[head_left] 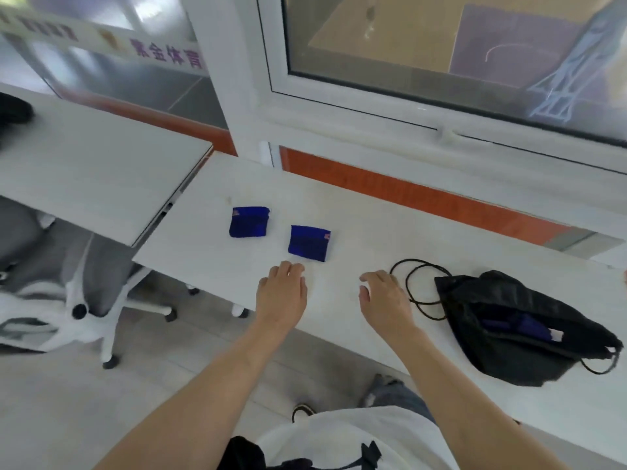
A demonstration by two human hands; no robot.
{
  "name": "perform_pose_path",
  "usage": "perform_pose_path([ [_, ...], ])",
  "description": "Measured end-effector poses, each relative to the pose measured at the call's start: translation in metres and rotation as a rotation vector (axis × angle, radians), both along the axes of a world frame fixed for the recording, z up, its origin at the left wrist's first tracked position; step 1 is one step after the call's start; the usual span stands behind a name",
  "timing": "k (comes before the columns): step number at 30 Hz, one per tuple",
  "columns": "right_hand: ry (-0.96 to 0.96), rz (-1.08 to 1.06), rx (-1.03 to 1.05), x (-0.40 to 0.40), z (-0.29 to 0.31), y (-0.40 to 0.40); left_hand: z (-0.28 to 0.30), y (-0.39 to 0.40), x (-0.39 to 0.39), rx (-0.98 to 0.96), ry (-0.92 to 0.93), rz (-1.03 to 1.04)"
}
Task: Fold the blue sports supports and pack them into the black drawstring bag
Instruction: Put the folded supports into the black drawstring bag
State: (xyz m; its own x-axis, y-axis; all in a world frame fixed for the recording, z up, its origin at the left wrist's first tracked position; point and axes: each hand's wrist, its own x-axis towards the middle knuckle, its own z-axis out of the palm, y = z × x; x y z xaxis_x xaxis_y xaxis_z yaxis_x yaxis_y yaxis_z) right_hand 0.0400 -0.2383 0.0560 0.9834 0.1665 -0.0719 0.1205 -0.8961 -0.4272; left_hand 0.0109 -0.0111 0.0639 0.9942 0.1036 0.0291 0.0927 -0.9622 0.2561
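White table (373,232) carries two folded blue supports (249,222) (308,243); black drawstring bag (509,300) lies right, blue fabric inside. Left hand (281,290) and right hand (385,296) hover relaxed, holding nothing

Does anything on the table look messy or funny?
A bit. The black drawstring bag lies crumpled on its side at the right, mouth gaping, with blue fabric showing inside. Its cord sprawls in loose loops across the table. The two folded blue supports look neat.
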Motion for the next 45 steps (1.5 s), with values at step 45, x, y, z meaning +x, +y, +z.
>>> perform_pose_path([
  [45, 0.435, -0.062, -0.406, 0.206, -0.122, 0.187, -0.131, 0.244, 0.293, 0.259, 0.647, -0.385],
])
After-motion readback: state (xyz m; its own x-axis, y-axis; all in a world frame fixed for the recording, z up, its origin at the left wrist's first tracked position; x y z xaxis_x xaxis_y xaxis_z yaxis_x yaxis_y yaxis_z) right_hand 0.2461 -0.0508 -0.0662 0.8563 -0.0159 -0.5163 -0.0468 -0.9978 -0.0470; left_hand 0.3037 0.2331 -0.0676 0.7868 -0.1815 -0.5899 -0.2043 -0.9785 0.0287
